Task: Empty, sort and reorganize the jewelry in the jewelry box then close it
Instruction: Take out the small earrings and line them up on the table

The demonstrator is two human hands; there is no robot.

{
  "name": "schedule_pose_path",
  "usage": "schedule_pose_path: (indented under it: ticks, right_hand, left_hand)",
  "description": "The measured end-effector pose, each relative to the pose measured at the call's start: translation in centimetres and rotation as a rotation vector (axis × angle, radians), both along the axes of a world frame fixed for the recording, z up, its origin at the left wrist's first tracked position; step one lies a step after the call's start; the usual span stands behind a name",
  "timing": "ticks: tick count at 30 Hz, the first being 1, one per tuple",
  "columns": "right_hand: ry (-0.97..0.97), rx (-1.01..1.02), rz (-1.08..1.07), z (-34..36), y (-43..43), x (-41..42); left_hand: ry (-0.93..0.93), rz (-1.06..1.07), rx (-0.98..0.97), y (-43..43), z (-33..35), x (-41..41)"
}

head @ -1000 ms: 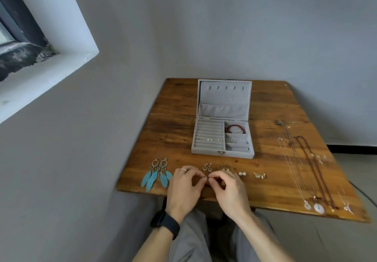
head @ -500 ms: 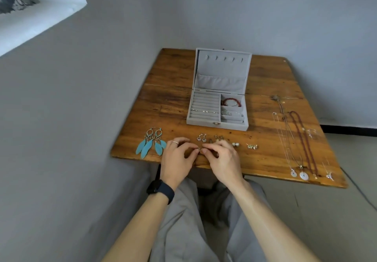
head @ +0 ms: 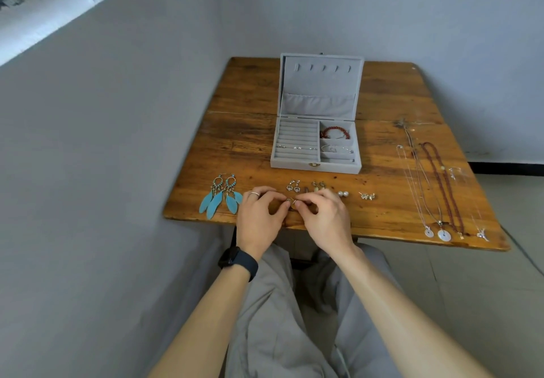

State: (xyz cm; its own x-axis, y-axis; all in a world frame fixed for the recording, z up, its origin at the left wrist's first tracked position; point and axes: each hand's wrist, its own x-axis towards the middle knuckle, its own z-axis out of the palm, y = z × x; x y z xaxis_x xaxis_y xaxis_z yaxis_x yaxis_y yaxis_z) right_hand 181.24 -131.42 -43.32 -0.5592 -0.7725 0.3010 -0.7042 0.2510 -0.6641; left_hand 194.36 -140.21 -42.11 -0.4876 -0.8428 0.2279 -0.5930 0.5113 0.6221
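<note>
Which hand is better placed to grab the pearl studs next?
Right. The pearl studs lie just beside the right hand; the left hand would have to cross over it. Both pinch a small earring.

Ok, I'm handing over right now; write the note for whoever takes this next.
Left hand and right hand: both grips pinch one tiny silver earring over the near edge of the wooden table.
Grey velvet jewelry box: open, holding a red bead bracelet, a silver bangle, a thin silver chain.
Done: blue feather earrings, small earring pairs, necklaces laid out on the table.
Left: empty the box, refill it sorted, close it.
</note>
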Motion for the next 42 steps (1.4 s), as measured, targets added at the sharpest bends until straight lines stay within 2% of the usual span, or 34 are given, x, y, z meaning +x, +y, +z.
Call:
schedule_pose_path:
  ticks: [18,25,42]
  right_hand:
    - [0.034,-0.038,-0.069,-0.51,-0.20,0.52]
    - [0.063,-0.023,-0.014,-0.67,0.05,0.35]
    - [-0.002,-0.017,0.003,-0.19,0.52,0.05]
  left_hand:
    - [0.011,-0.011,0.012,-0.06,-0.22,0.04]
    - [0.010,-0.010,0.015,0.00,-0.18,-0.10]
    - [-0.007,-0.010,0.020,0.12,0.36,-0.10]
